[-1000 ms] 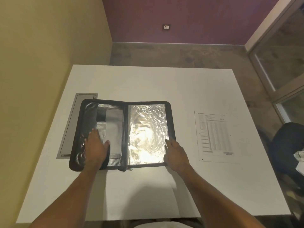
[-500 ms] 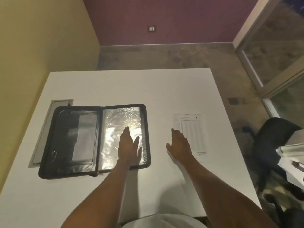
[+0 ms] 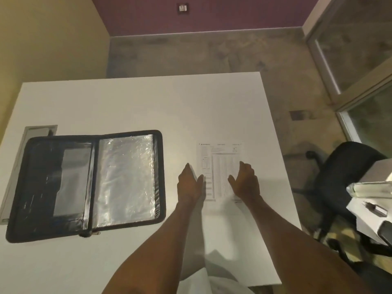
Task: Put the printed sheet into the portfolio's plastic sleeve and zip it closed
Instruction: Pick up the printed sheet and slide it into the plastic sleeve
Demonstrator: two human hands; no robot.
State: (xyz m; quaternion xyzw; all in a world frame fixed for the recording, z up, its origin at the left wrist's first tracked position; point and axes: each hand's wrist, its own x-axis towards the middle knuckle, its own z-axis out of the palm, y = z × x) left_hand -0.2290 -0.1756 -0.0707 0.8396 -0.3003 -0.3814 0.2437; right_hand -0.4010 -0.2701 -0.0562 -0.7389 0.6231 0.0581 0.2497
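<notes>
A black zip portfolio (image 3: 160,177) lies open and flat on the left of the white table (image 3: 137,102). Its right page is a shiny clear plastic sleeve (image 3: 126,179). The printed sheet (image 3: 220,166), white with a table of small text, lies flat on the table to the right of the portfolio. My left hand (image 3: 189,184) rests at the sheet's left edge, fingers apart. My right hand (image 3: 245,181) lies on the sheet's lower right part, fingers loosely curled. Neither hand has lifted the sheet. The portfolio's zip pull (image 3: 86,233) sits at the near end of the spine.
A grey metal hatch (image 3: 31,132) is set into the table under the portfolio's far left corner. A black office chair (image 3: 347,172) stands right of the table, beside a white desk (image 3: 373,213) with papers. A glass partition (image 3: 350,49) runs along the far right.
My left hand has left the plastic sleeve and moved right to the sheet's left edge. My right hand has slid further onto the sheet. The view has swung to the right.
</notes>
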